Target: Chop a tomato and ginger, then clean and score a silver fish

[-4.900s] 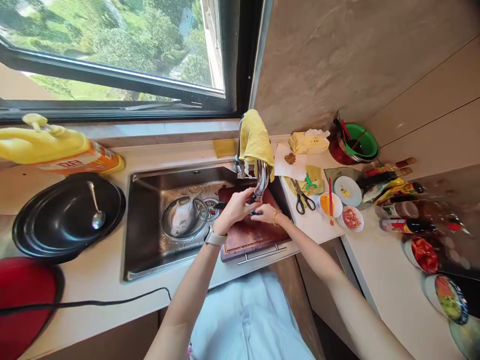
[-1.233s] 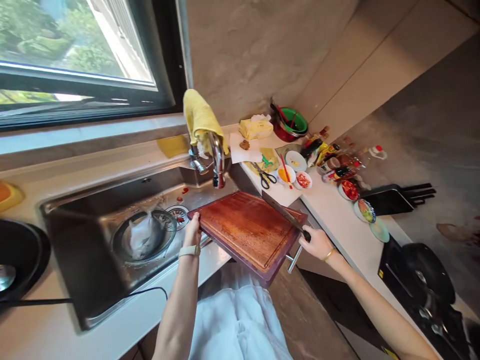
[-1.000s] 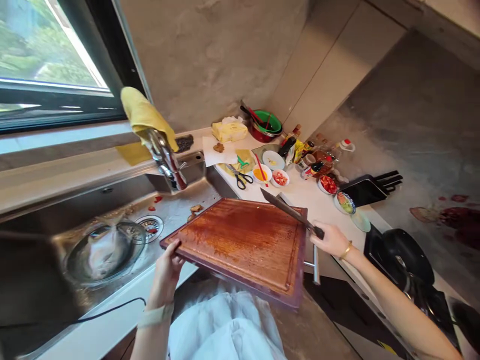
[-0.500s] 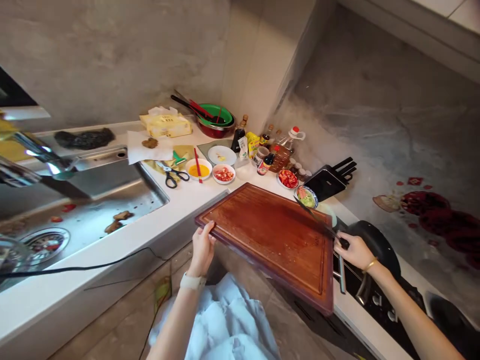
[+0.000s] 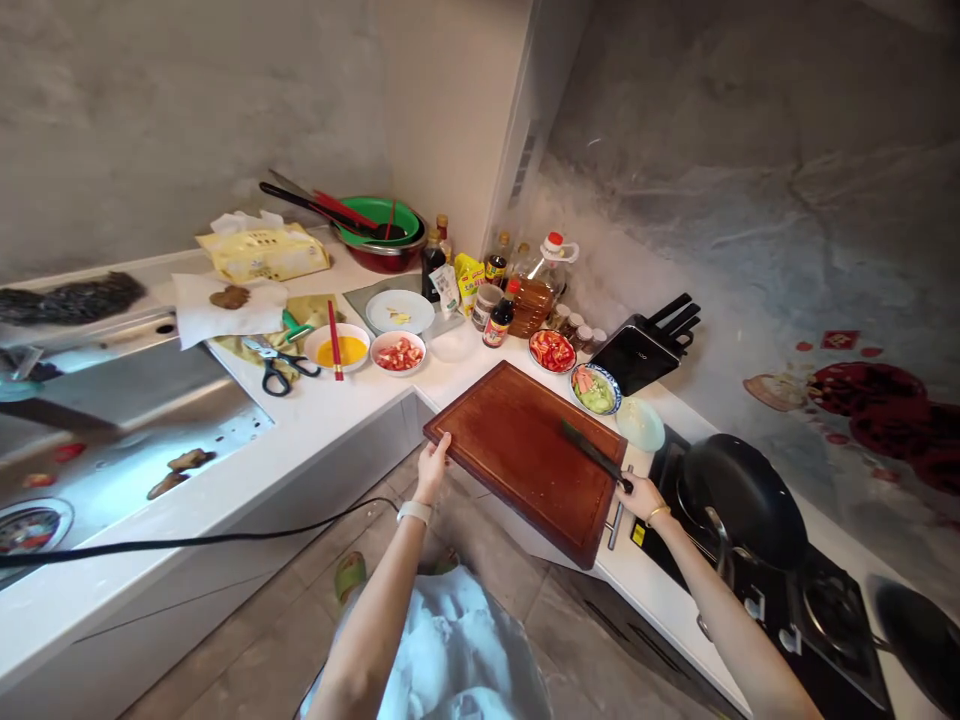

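Cutting board (image 5: 525,455): held between both hands, its far part over the white table (image 5: 352,400), its near corner out over the floor; whether it touches the table cannot be told.
Long axis: left to right, hand to hand.
Left hand (image 5: 433,468): clamped on the board's left corner.
Right hand (image 5: 639,495): closed on the knife (image 5: 592,452) handle at the board's right edge, with the blade lying across the board and pointing far-left.
Nearby: salad bowl (image 5: 596,390) just beyond the far edge; black pan (image 5: 742,500) to the right.

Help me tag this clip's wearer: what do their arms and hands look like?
Both arms are bare, no sleeves in view, no gloves. The left hand has a whitish band at its wrist, like a watch strap. The right hand has a thin gold-coloured bangle at its wrist.
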`<move>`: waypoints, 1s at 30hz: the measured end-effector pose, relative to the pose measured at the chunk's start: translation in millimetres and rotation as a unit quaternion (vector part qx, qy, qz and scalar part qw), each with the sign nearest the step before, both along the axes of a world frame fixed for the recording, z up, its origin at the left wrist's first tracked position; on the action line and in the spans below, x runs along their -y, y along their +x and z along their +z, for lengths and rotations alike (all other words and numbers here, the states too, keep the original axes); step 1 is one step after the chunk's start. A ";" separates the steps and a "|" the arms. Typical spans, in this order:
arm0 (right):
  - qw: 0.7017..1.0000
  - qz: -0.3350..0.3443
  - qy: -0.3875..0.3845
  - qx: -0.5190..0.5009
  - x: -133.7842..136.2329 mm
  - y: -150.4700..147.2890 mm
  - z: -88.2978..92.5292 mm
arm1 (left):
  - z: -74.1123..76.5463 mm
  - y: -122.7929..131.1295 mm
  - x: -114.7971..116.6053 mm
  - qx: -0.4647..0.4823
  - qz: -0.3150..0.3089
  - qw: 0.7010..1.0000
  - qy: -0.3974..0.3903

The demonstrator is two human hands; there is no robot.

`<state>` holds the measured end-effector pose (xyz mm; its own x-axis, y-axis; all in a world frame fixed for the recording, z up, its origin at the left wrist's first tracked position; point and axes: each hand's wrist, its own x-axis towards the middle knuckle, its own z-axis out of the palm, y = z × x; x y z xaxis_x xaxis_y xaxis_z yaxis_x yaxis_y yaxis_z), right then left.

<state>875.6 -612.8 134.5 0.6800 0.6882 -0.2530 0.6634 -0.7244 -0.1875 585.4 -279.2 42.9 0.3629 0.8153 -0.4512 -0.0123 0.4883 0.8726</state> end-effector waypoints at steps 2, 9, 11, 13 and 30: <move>1.000 -0.018 -0.019 0.005 -8.2 4.7 -7.4 | -12.6 3.7 -7.1 -0.078 -0.044 0.996 0.014; 0.989 -0.020 -0.108 0.099 -44.6 -1.7 1.2 | -23.5 28.0 -13.1 -0.176 -0.072 0.982 0.016; 0.990 -0.024 -0.104 0.091 -63.5 -15.9 -4.2 | -19.4 34.7 -14.6 -0.190 -0.089 0.978 0.010; 0.991 -0.035 -0.106 0.071 -85.3 -32.2 -15.9 | -13.4 37.7 -18.4 -0.199 -0.080 0.977 0.011; 0.907 0.286 0.252 -0.178 -346.7 -242.8 -40.4 | 49.9 -288.6 -178.1 -0.166 0.552 0.803 0.150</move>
